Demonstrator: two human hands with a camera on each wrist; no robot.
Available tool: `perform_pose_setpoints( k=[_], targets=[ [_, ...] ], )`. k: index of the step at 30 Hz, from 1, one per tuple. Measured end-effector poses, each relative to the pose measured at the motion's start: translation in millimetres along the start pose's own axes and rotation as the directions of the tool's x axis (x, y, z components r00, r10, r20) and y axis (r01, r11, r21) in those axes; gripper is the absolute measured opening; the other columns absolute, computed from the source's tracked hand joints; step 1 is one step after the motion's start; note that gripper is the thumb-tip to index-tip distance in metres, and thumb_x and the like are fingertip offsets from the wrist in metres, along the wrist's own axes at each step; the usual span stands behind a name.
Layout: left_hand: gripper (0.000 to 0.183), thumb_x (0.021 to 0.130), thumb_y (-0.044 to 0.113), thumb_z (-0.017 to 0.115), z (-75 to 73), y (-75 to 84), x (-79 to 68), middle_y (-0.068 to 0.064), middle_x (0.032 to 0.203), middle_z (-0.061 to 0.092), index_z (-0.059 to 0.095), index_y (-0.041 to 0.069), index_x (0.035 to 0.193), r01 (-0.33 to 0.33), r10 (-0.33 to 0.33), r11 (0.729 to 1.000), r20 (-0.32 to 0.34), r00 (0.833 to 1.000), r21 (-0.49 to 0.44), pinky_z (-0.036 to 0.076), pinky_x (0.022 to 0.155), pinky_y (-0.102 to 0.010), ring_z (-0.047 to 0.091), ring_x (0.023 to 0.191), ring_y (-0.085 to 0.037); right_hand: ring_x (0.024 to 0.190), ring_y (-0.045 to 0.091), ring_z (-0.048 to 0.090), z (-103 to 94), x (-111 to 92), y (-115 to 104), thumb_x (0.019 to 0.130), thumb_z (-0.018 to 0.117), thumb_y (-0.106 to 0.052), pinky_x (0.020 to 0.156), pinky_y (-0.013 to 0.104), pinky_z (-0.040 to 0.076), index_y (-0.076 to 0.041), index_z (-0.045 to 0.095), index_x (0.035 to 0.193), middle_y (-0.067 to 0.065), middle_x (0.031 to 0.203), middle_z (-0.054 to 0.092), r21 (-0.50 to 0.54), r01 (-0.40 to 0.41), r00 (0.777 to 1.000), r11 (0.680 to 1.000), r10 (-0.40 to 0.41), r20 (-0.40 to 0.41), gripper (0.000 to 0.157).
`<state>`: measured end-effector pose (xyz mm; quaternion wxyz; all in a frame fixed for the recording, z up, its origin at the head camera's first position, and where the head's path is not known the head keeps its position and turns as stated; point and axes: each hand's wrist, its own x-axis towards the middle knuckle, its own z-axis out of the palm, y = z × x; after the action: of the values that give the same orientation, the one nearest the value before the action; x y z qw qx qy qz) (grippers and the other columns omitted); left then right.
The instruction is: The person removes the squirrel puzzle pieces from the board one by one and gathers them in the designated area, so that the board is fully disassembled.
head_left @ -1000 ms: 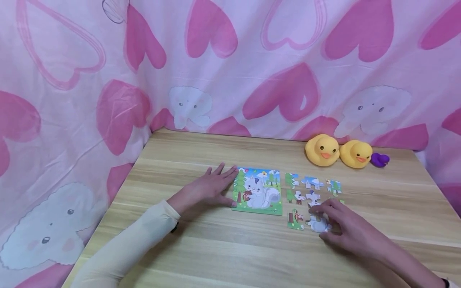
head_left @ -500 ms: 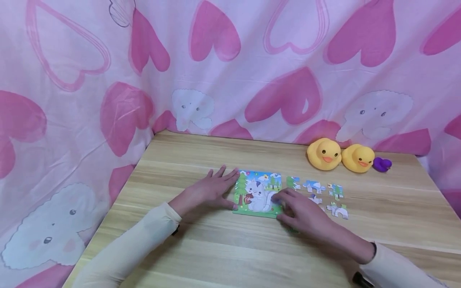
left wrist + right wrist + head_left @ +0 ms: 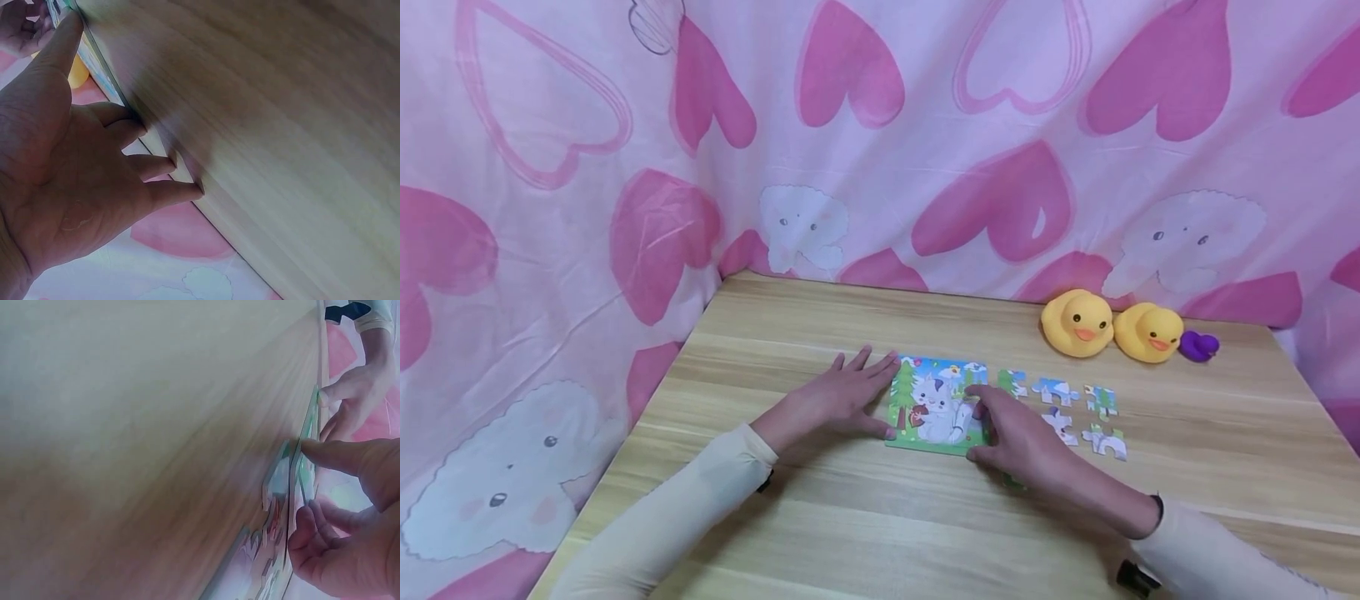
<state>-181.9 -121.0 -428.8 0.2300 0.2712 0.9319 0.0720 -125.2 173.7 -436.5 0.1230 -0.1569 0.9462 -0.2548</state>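
Observation:
A square picture board [image 3: 928, 427] with a white squirrel, trees and grass lies flat on the table. My left hand [image 3: 831, 402] rests at its left side, fingers spread and straight, thumb and a fingertip at the board's edge; the left wrist view shows this hand [image 3: 75, 169] palm-side. Over the board's right part, my right hand [image 3: 1033, 437] pinches a jigsaw piece [image 3: 964, 421] between thumb and fingers, partly hidden by them. In the right wrist view the right hand [image 3: 356, 544] holds this jigsaw piece [image 3: 304, 478] low at the board.
Several loose jigsaw pieces [image 3: 1103, 440] lie to the board's right, some partly covered by the right hand. Two yellow rubber ducks [image 3: 1077, 323] and a small purple duck [image 3: 1198, 346] stand at the table's back right. A pink heart-patterned curtain [image 3: 865, 150] hangs behind.
My right hand has moved left from the loose pieces onto the board, bringing a jigsaw piece along; lately it shifts only slightly. The left hand stays at the board's left edge.

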Motion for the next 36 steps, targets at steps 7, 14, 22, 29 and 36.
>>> perform_pose_setpoints(
  k=[7,14,22,29,36],
  targets=[
    [0.113,0.09,0.072,0.069,-0.7,1.2,2.0,0.005,0.181,0.003,0.01,0.023,0.172,-0.013,0.013,1.0,-0.008,1.0,-0.002,0.007,0.132,-0.069,-0.002,0.167,-0.038,0.092,0.012,0.057,-5.3,-1.3,5.9,0.08,0.094,-0.021,0.079,0.029,0.054,-0.019,0.063,0.13,-0.003,0.111,0.063,-0.009,0.068,0.998,0.998,-0.068,-0.012,0.059],
    [0.113,0.09,0.073,0.068,-3.2,3.8,3.8,0.005,0.181,0.003,0.009,0.023,0.172,-0.022,0.022,1.0,-0.012,1.0,0.01,0.007,0.132,-0.068,-0.003,0.167,-0.037,0.094,0.013,0.057,-14.1,2.0,6.8,0.081,0.092,-0.018,0.08,0.031,0.055,-0.019,0.063,0.129,-0.003,0.113,0.063,-0.006,0.08,0.996,0.997,-0.08,0.041,0.056],
    [0.114,0.089,0.073,0.069,1.5,3.4,1.6,0.006,0.181,0.001,0.008,0.024,0.172,-0.012,0.012,1.0,0.006,1.0,-0.004,0.006,0.132,-0.068,-0.003,0.167,-0.037,0.098,0.013,0.063,-34.5,-20.3,26.5,0.081,0.091,-0.018,0.08,0.031,0.06,-0.018,0.067,0.134,-0.006,0.114,0.066,-0.011,0.15,0.988,0.989,-0.151,-0.035,0.058],
    [0.113,0.089,0.072,0.07,3.8,0.7,-4.5,0.005,0.181,0.006,0.012,0.022,0.172,0.004,-0.004,1.0,-0.012,1.0,0.001,0.01,0.132,-0.069,0.0,0.167,-0.038,0.096,0.005,0.063,-67.9,-71.9,77.1,0.077,0.094,-0.018,0.076,0.027,0.058,-0.021,0.069,0.13,-0.015,0.105,0.066,-0.08,0.155,0.979,0.985,-0.164,-0.123,0.059],
    [0.113,0.09,0.072,0.069,1.4,0.6,-3.3,0.004,0.181,0.004,0.01,0.022,0.172,-0.012,0.012,1.0,-0.015,1.0,0.0,0.008,0.132,-0.069,-0.001,0.167,-0.038,0.092,-0.002,0.054,-73.7,-106.8,120.6,0.074,0.095,-0.027,0.072,0.021,0.051,-0.018,0.07,0.126,-0.011,0.106,0.066,-0.105,0.011,1.0,0.994,-0.013,-0.021,0.058]
  ],
)
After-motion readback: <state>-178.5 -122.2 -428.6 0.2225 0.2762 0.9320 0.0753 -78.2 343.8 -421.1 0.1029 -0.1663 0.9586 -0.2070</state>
